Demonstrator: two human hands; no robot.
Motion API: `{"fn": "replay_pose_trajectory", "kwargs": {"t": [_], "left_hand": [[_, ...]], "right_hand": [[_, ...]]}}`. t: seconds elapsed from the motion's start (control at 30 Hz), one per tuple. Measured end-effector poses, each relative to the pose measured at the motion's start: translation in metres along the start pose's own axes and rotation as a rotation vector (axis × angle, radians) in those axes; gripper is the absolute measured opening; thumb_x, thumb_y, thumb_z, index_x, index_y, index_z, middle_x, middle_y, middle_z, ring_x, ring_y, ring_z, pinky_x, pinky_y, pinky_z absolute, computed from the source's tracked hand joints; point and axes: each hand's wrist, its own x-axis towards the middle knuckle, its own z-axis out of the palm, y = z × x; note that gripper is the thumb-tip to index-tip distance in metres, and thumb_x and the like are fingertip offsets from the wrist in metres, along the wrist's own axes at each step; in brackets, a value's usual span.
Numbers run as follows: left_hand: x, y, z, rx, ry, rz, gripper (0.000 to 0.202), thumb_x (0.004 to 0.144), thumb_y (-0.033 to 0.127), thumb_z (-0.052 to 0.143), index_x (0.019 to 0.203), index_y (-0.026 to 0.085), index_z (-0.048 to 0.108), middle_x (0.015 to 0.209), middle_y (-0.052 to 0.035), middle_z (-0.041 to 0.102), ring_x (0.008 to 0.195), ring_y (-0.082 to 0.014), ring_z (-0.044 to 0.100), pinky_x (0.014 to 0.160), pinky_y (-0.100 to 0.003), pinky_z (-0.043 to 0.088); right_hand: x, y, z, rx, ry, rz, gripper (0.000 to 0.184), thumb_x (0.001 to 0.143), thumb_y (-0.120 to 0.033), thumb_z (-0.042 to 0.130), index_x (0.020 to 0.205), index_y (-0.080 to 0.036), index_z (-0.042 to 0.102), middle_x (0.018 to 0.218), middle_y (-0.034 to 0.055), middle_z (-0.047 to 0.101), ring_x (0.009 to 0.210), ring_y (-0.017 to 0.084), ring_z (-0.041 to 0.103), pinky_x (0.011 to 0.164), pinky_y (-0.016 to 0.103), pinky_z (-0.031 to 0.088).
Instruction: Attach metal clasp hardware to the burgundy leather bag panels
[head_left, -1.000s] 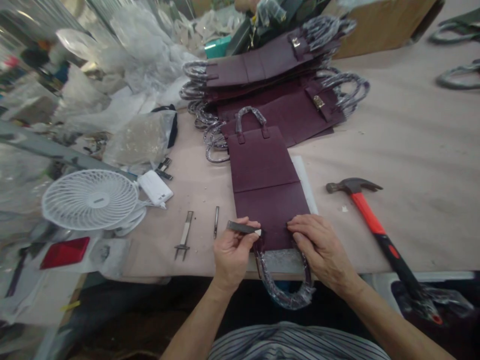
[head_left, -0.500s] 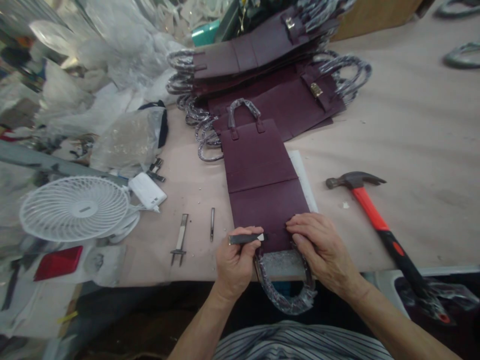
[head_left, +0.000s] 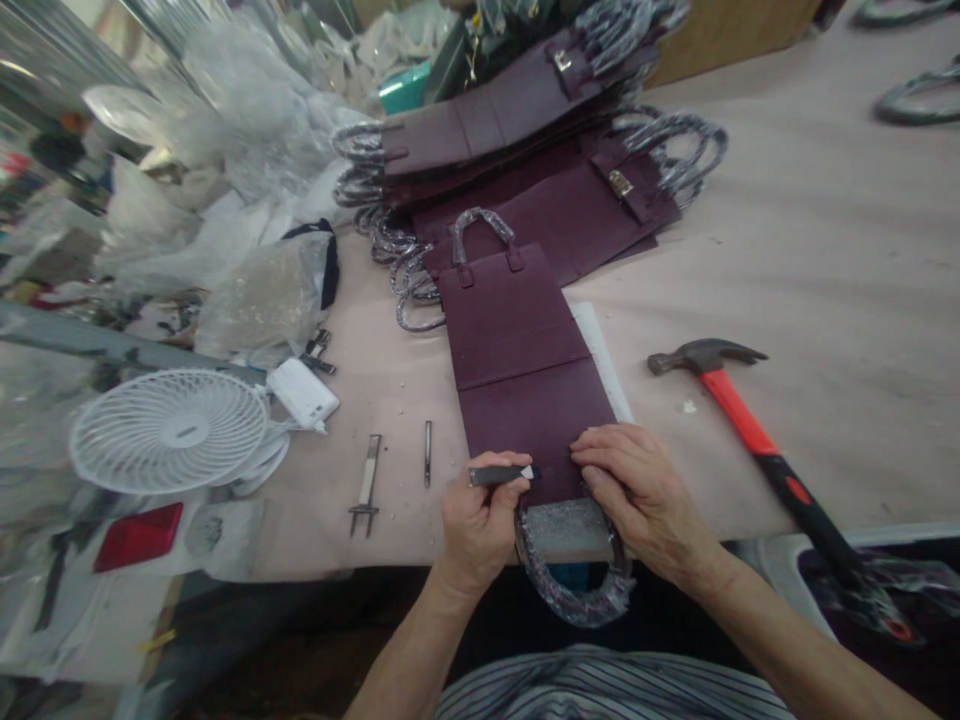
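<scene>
A burgundy handbag panel (head_left: 532, 400) lies flat at the table's front edge. Its plastic-wrapped near handle (head_left: 574, 600) hangs over that edge, and a second wrapped handle (head_left: 484, 225) is at the far end. My left hand (head_left: 476, 525) is closed around a short, dark, bar-like tool (head_left: 499, 475) with a pale tip, held sideways above the panel's near left corner. What kind of tool it is I cannot make out. At the near right corner my right hand (head_left: 637, 495) grips the panel by the handle's base, fingers bent on top. A grey slab (head_left: 566, 520) shows beneath the panel.
A claw hammer (head_left: 742, 410) with a red and black grip lies to the right. Left of the panel are a pronged metal tool (head_left: 367, 485), a thin metal rod (head_left: 427, 455) and a white fan (head_left: 176, 430). More burgundy bag panels (head_left: 487, 130) are piled behind.
The camera view has shifted slightly, so the fan and small tools sit further right and lower in view. Both hands keep nearly the same hold on the tool and panel.
</scene>
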Motion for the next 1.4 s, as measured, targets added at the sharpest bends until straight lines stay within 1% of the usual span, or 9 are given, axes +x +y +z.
{"fn": "replay_pose_trajectory", "kwargs": {"t": [0.17, 0.47, 0.77, 0.97, 1.03, 1.13, 1.2, 1.27, 1.4], "left_hand": [[0.003, 0.002, 0.003, 0.102, -0.032, 0.092, 0.007, 0.091, 0.015, 0.06, 0.096, 0.018, 0.062, 0.094, -0.0049, 0.076, 0.089, -0.0166, 0.074, 0.085, -0.028, 0.059], [0.001, -0.002, 0.008, 0.113, -0.044, 0.029, 0.01, 0.094, 0.018, 0.055, 0.098, 0.018, 0.063, 0.093, -0.0057, 0.071, 0.089, -0.0172, 0.071, 0.084, -0.029, 0.057], [0.004, 0.001, 0.012, 0.2, -0.064, 0.153, 0.011, 0.092, 0.013, 0.054, 0.097, 0.019, 0.062, 0.092, -0.0047, 0.07, 0.088, -0.0164, 0.069, 0.083, -0.027, 0.055], [0.008, 0.003, 0.011, 0.19, -0.125, 0.148, 0.01, 0.093, 0.014, 0.053, 0.098, 0.019, 0.06, 0.092, -0.0052, 0.07, 0.082, -0.0159, 0.068, 0.079, -0.027, 0.055], [0.009, 0.004, 0.011, 0.188, -0.133, 0.157, 0.011, 0.092, 0.014, 0.053, 0.098, 0.019, 0.06, 0.091, -0.0051, 0.069, 0.081, -0.0159, 0.068, 0.078, -0.027, 0.055], [0.01, 0.006, 0.012, 0.2, -0.135, 0.167, 0.01, 0.091, 0.013, 0.053, 0.096, 0.019, 0.06, 0.088, -0.0048, 0.069, 0.078, -0.0162, 0.068, 0.075, -0.027, 0.055], [0.011, 0.007, 0.013, 0.214, -0.145, 0.19, 0.01, 0.091, 0.014, 0.054, 0.096, 0.019, 0.06, 0.086, -0.0048, 0.069, 0.077, -0.0168, 0.068, 0.074, -0.027, 0.056], [0.011, 0.007, 0.013, 0.22, -0.149, 0.22, 0.009, 0.09, 0.014, 0.055, 0.095, 0.02, 0.06, 0.086, -0.005, 0.069, 0.077, -0.0177, 0.068, 0.074, -0.028, 0.056], [0.009, 0.007, 0.015, 0.2, -0.134, 0.221, 0.01, 0.088, 0.013, 0.054, 0.093, 0.021, 0.059, 0.082, -0.0039, 0.068, 0.077, -0.0182, 0.069, 0.072, -0.028, 0.056]], "right_hand": [[0.0, 0.0, 0.001, -0.003, 0.004, -0.003, 0.013, 0.095, -0.016, 0.055, 0.098, -0.021, 0.067, 0.101, 0.0044, 0.071, 0.1, 0.019, 0.064, 0.094, 0.039, 0.045], [0.001, 0.0, 0.001, 0.006, 0.039, -0.009, 0.012, 0.093, -0.018, 0.056, 0.095, -0.021, 0.068, 0.098, 0.005, 0.072, 0.095, 0.02, 0.065, 0.089, 0.04, 0.048], [-0.004, -0.001, 0.0, 0.009, 0.098, -0.003, 0.014, 0.093, -0.016, 0.054, 0.097, -0.02, 0.066, 0.098, 0.0063, 0.071, 0.095, 0.02, 0.065, 0.085, 0.039, 0.053], [-0.015, 0.022, -0.042, -0.394, 0.231, 0.082, 0.017, 0.09, -0.023, 0.055, 0.102, -0.018, 0.065, 0.107, 0.0135, 0.068, 0.102, 0.03, 0.062, 0.092, 0.049, 0.049], [-0.025, 0.037, -0.065, -0.612, 0.181, 0.155, 0.022, 0.087, -0.027, 0.055, 0.104, -0.016, 0.064, 0.106, 0.0181, 0.065, 0.097, 0.034, 0.062, 0.084, 0.05, 0.049], [-0.04, 0.056, -0.093, -0.806, 0.017, 0.3, 0.017, 0.088, -0.033, 0.056, 0.09, -0.018, 0.061, 0.082, 0.017, 0.061, 0.069, 0.03, 0.058, 0.061, 0.042, 0.043], [-0.044, 0.065, -0.103, -0.713, -0.022, 0.433, 0.016, 0.087, -0.035, 0.058, 0.078, -0.022, 0.057, 0.066, 0.0098, 0.055, 0.053, 0.022, 0.049, 0.05, 0.036, 0.033], [-0.041, 0.067, -0.108, -0.387, -0.029, 0.612, 0.021, 0.081, -0.035, 0.063, 0.068, -0.024, 0.051, 0.056, 0.0035, 0.048, 0.044, 0.017, 0.041, 0.044, 0.031, 0.026], [-0.019, 0.044, -0.11, 0.215, -0.187, 0.796, 0.027, 0.078, -0.046, 0.059, 0.066, -0.025, 0.048, 0.051, 0.0005, 0.046, 0.041, 0.015, 0.043, 0.038, 0.028, 0.032]]}}
